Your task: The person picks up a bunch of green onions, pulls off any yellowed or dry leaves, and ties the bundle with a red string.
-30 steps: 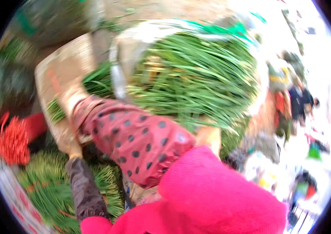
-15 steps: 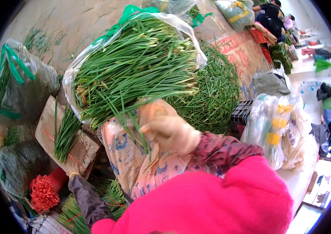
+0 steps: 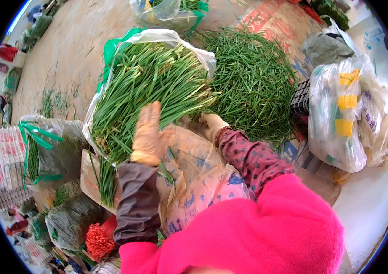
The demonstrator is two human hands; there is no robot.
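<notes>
A large heap of garlic chives (image 3: 143, 86) lies in a white plastic bag (image 3: 90, 119) with green handles, pale stem ends to the right. My left hand (image 3: 148, 137), in a tan glove, rests against the near leaves with its fingers stretched out and holds nothing. At the near right edge of the heap, my right hand (image 3: 213, 125) reaches to the stem ends; its fingertips are partly hidden there. A patterned plastic sheet (image 3: 194, 178) covers my lap, with a few loose blades on it. Left of it, a small bunch of chives (image 3: 107, 185) lies on a board (image 3: 88, 176).
A pile of loose green trimmings (image 3: 253, 86) spreads right of the bag. Red ties (image 3: 99, 242) stand at lower left, near filled plastic bags (image 3: 61, 150). Clear plastic packaging (image 3: 335, 114) sits at right by a black crate (image 3: 300, 98). Another bag (image 3: 169, 16) stands beyond.
The view has swung left. My left hand has come from beside the board up to the heap. My right hand has moved from above my lap to the stem ends.
</notes>
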